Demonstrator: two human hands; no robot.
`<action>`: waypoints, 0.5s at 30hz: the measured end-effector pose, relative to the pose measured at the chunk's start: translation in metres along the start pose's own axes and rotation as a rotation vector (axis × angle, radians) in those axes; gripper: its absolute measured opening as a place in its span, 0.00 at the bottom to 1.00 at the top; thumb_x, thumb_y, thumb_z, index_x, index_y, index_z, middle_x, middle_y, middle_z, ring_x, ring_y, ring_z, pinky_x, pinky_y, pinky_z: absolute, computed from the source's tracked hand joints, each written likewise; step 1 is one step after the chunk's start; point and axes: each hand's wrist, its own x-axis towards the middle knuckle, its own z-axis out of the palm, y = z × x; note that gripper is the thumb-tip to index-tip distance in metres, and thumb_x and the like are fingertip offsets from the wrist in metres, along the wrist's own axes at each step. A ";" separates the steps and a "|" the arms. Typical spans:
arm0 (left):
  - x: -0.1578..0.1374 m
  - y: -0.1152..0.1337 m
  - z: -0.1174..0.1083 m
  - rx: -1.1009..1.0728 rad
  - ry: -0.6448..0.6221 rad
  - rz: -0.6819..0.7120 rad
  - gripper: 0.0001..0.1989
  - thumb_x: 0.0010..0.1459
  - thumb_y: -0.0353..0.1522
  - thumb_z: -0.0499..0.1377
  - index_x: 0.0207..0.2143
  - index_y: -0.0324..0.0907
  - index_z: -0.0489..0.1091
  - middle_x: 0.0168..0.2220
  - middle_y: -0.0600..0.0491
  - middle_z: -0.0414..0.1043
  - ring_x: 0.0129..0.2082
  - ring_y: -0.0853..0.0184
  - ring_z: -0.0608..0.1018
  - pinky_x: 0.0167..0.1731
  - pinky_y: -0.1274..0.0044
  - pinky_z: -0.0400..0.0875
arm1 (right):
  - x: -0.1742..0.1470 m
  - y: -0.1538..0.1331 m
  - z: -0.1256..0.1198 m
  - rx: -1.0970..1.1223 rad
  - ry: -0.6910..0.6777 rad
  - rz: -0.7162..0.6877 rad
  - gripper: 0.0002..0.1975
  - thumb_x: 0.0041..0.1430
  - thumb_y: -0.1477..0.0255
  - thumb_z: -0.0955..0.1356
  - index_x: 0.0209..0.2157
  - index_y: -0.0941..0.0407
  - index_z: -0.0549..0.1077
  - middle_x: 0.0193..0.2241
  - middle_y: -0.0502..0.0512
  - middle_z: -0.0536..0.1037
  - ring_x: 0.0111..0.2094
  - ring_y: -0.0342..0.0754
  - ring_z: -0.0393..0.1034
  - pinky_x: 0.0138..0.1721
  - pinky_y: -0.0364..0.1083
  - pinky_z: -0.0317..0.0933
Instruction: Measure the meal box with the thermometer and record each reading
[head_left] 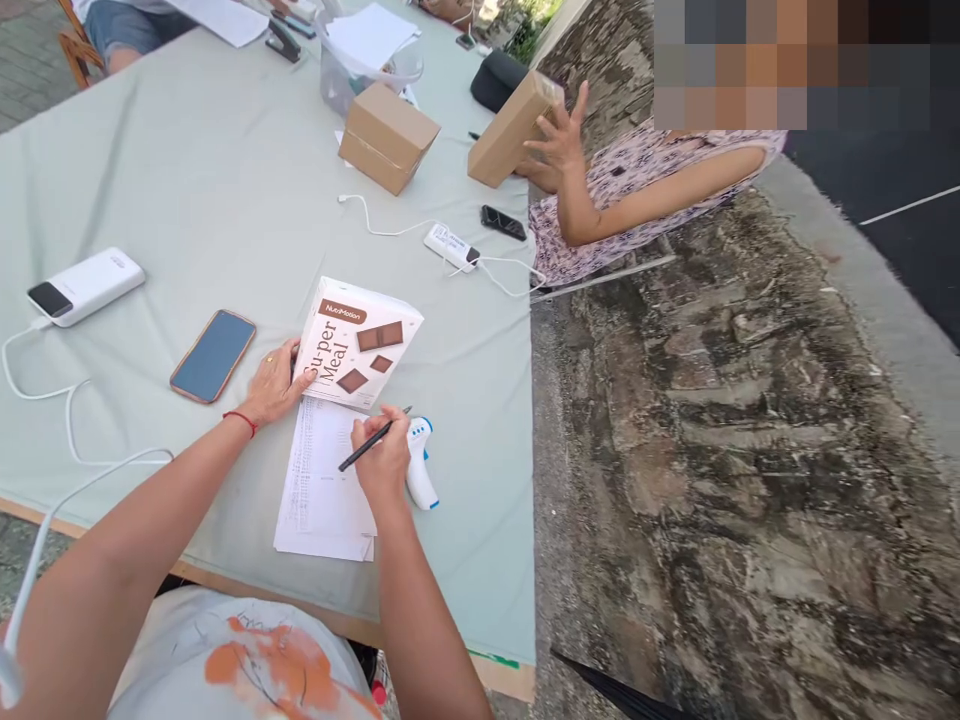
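Matt cloth table cover point(187, 170), glossy cardboard box point(358, 342), white paper sheet point(319, 490), rough stone ground point(712, 420)

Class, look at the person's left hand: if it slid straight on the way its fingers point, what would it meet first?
The left hand already touches the white Super Meal carton; its fingers point right, into that carton.
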 end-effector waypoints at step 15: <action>0.002 -0.003 -0.001 0.016 0.006 0.002 0.39 0.63 0.58 0.42 0.61 0.37 0.56 0.52 0.40 0.70 0.51 0.50 0.72 0.52 0.59 0.65 | -0.017 0.055 -0.048 -0.434 0.045 0.265 0.26 0.52 0.61 0.67 0.52 0.58 0.70 0.50 0.68 0.71 0.52 0.62 0.64 0.50 0.56 0.59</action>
